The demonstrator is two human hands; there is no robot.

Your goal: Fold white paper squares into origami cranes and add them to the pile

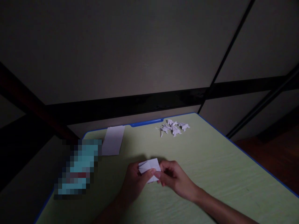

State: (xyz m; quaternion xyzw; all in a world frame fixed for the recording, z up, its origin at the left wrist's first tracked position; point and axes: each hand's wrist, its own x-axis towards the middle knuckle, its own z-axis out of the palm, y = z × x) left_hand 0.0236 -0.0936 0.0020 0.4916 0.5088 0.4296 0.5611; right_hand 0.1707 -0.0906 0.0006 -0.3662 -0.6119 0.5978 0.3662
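Observation:
A small, partly folded piece of white paper point(149, 168) is held just above the green table point(210, 174), near its middle. My left hand point(136, 181) pinches the paper's left side, thumb on top. Its right side is gripped between the closed fingers of my right hand point(174, 178). Both forearms come in from the bottom edge of the view.
A pile of several small folded white paper figures point(174, 127) lies at the table's far edge. A flat stack of white paper strips point(113, 140) rests at the far left. A blurred-out bluish object point(78, 168) sits at the left edge. Dark wall panels rise behind the blue-rimmed table.

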